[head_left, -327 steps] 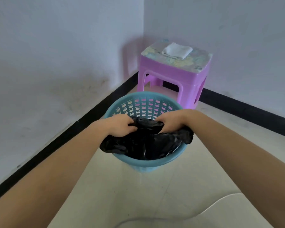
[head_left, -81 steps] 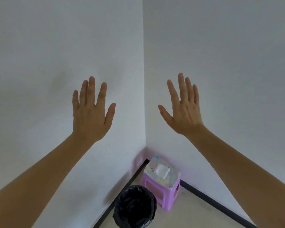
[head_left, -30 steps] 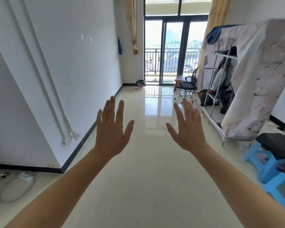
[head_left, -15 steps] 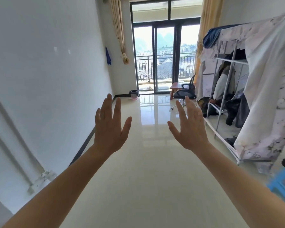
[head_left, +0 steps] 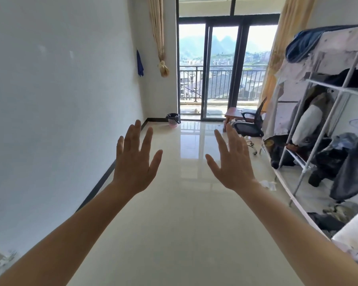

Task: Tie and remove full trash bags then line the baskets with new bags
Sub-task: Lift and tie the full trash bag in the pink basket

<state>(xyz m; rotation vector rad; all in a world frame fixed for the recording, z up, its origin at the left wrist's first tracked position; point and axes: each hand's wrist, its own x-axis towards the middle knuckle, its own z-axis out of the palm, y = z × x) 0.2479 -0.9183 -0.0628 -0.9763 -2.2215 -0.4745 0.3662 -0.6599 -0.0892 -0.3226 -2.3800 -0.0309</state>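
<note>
A glossy cream tiled floor [head_left: 174, 223] ran the length of the room to the glass balcony doors. At its far left corner stood a small pink basket [head_left: 173, 120] lined with a dark bag. Near the doors on the right sat a low wooden table [head_left: 234, 114] and a black office chair [head_left: 249, 125]. Along the right side stood a white-framed wardrobe rack [head_left: 318, 141], with a crumpled white scrap [head_left: 269, 184] and loose clothes [head_left: 329, 219] on the tiles beside it.

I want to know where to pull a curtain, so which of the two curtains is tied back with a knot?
The curtain left of the glass door: it is gathered narrow and ends in a knot. The yellow curtain on the right hangs loose and spreads wide.
</note>
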